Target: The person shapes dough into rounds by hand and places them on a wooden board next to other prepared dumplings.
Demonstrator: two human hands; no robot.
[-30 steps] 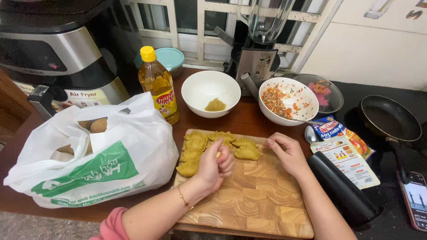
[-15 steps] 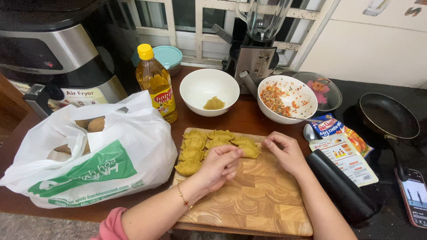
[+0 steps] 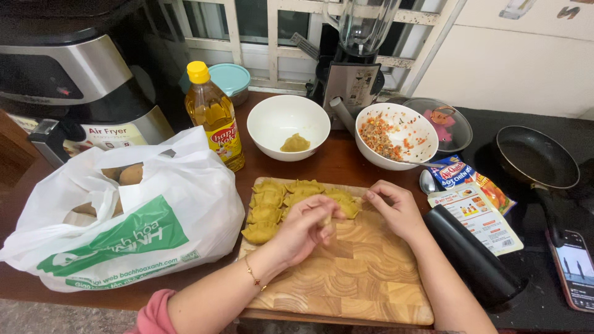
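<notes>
Dark brown wood forms the counter, backed by a white-barred window. At far left a steel and black air fryer stands behind a crinkled white plastic bag with green print, slumped open over rounded brown lumps. Next comes a tall plastic bottle of golden oil with a yellow cap, upright, and a teal-lidded tub behind it. A round white bowl holds a small dab of yellowish paste.

On the end-grain wooden cutting board, whose long axis runs away from the person, lie folded yellow dumplings, half-moon shaped with crimped edges, set in a rough row from near left to far right. The left hand is curled shut, pinching a small piece of yellow dough at its fingertips above the board's middle; which way the piece points cannot be told. The right hand rests loosely curled just beside it, fingertips touching the nearest dumplings, holding nothing visible.

Further right sit a blender, a white bowl of chopped orange-flecked filling, a spoon, printed packets, a black cylinder, a dark frying pan and a phone.
</notes>
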